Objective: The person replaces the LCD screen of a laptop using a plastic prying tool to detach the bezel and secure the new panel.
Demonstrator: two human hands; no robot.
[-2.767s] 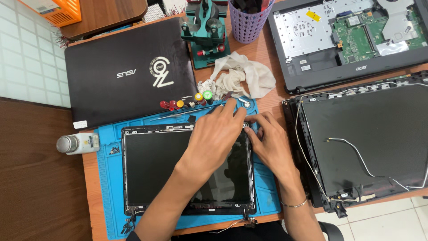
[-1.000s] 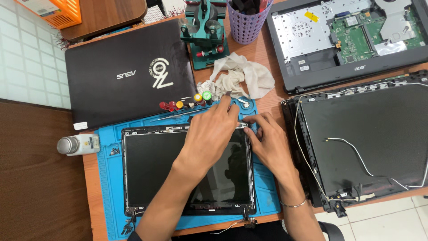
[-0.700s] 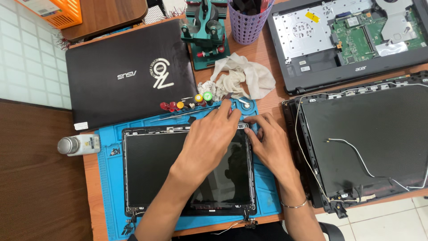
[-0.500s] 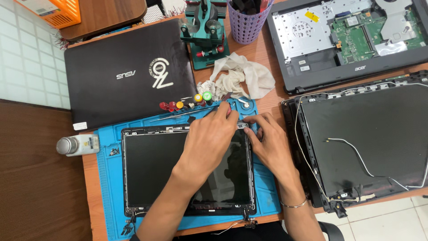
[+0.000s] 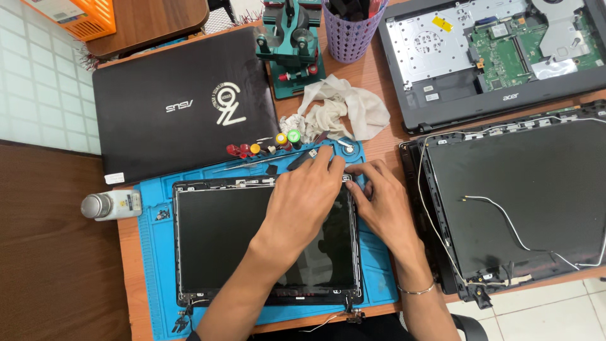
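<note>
A bare laptop screen panel in a black frame lies on a blue work mat. My left hand rests across the panel, its fingertips at the panel's top right corner. My right hand comes in from the right and meets the same corner, fingers bent and pinching at the frame edge. What sits between the fingertips is hidden. A thin bracelet is on my right wrist.
Several small screwdrivers with coloured caps lie above the mat. A closed black laptop, a white rag, a green holder, a purple basket, a small bottle, an opened laptop base and a black lid with cables surround it.
Both hands stay at the panel's top right corner. Only slight finger shifts show.
</note>
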